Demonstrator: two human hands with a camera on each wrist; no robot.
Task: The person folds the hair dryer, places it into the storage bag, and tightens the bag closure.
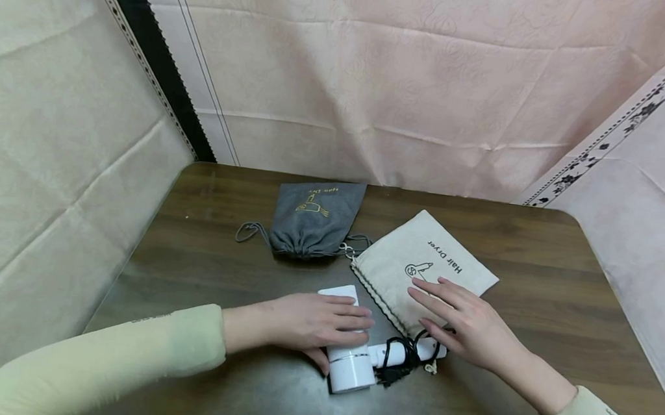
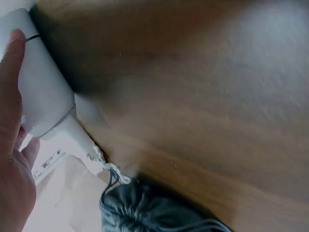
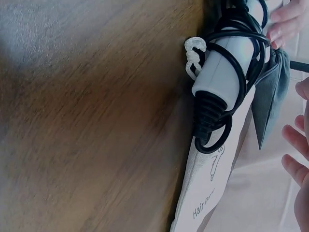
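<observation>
A white hair dryer [image 1: 350,372] lies on the table, its handle pointing right with a black cord [image 1: 410,354] wound around it. My left hand [image 1: 320,320] grips the barrel, fingers over the top and thumb along the near side, as the left wrist view also shows. My right hand [image 1: 470,322] is spread above a cream "Hair Dryer" drawstring bag [image 1: 424,231], near the handle end, holding nothing. In the right wrist view the handle [image 3: 219,72] rests close to or over that bag; contact with the right fingers is not seen.
A dark grey drawstring bag [image 1: 316,226] with a gold hair dryer print lies toward the table's back edge, cords spread at its neck. The brown wood table [image 1: 198,275] has pale cloth [image 1: 424,84] hanging behind it and at both sides.
</observation>
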